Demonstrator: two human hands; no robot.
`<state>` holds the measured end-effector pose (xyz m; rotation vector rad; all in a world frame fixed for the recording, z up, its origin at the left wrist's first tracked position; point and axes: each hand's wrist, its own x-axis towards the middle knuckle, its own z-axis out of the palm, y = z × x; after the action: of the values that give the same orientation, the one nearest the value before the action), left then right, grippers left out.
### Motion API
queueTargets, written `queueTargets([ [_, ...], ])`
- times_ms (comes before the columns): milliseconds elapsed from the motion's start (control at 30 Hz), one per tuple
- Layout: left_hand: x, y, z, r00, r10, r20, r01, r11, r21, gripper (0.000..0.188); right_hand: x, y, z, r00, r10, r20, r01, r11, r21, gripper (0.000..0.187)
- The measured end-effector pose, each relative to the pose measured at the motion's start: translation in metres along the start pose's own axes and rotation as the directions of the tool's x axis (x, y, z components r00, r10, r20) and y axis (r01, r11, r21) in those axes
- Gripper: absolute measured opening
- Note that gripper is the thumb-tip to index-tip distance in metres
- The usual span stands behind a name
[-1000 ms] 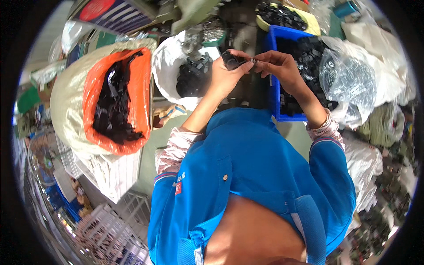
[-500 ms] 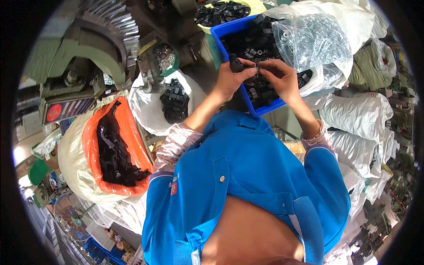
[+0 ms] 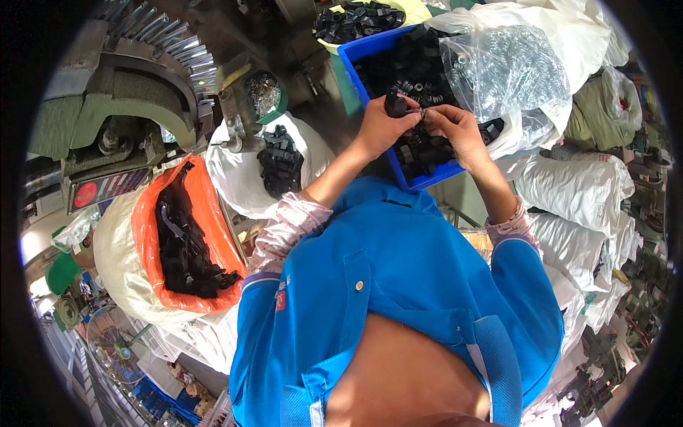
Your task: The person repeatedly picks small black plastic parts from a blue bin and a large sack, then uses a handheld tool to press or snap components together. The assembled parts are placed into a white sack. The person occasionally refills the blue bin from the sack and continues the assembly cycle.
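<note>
My left hand (image 3: 378,129) is closed around a black plastic part (image 3: 395,104), whose rounded end stands up past the thumb. Thumb and fingers of my right hand (image 3: 464,136) pinch a small metal coil spring (image 3: 425,114) close against that part; fingertips cover most of it. Both hands are together over a blue bin (image 3: 435,175) of black plastic parts. Loose springs (image 3: 420,91) lie on those parts just beyond my fingers. A clear plastic bag (image 3: 509,67) full of springs rests across the bin's right side.
To the left, a white bag (image 3: 235,178) and an orange-lined sack (image 3: 226,242) hold black parts. A green machine (image 3: 128,117) with a row of metal rods stands far left, near a green cup (image 3: 272,107) of small metal pieces. White sacks (image 3: 569,185) are stacked at right.
Both hands have shifted slightly right, still together. The black part in my left hand has moved with them and stands more upright. The machine's row of rods at far left appears shifted.
</note>
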<state>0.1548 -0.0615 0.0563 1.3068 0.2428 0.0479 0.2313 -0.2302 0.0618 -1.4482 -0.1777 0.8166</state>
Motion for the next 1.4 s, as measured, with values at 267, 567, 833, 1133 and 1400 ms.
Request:
queueTargets([
  [267, 0.001, -0.013, 0.000, 0.987, -0.155, -0.050, 0.161, 0.976, 0.146, 0.023, 0.005, -0.011, 0.009, 0.833, -0.538, -0.132, 0.414, 0.763, -0.497, 0.014],
  [567, -0.015, 0.003, -0.030, 0.995, 0.079, -0.054, -0.076, 0.996, 0.052, 0.028, 0.002, -0.032, 0.024, 0.942, -0.323, 0.093, 0.336, 0.906, -0.256, 0.018],
  [833, -0.047, 0.020, -0.053, 0.953, 0.227, -0.201, -0.174, 0.952, 0.251, 0.028, 0.020, -0.057, 0.067, 0.809, -0.385, 0.445, 0.583, 0.629, -0.515, 0.016],
  [1133, -0.098, 0.041, -0.074, 0.835, 0.270, -0.479, -0.080, 0.922, 0.380, 0.024, 0.038, -0.073, 0.137, 0.319, -0.291, 0.902, 0.948, 0.097, -0.304, 0.025],
  [1400, -0.140, 0.037, -0.097, 0.532, 0.382, -0.755, -0.303, 0.919, 0.251, 0.035, 0.051, -0.046, 0.197, 0.625, -0.221, 0.749, 0.515, 0.838, -0.182, 0.041],
])
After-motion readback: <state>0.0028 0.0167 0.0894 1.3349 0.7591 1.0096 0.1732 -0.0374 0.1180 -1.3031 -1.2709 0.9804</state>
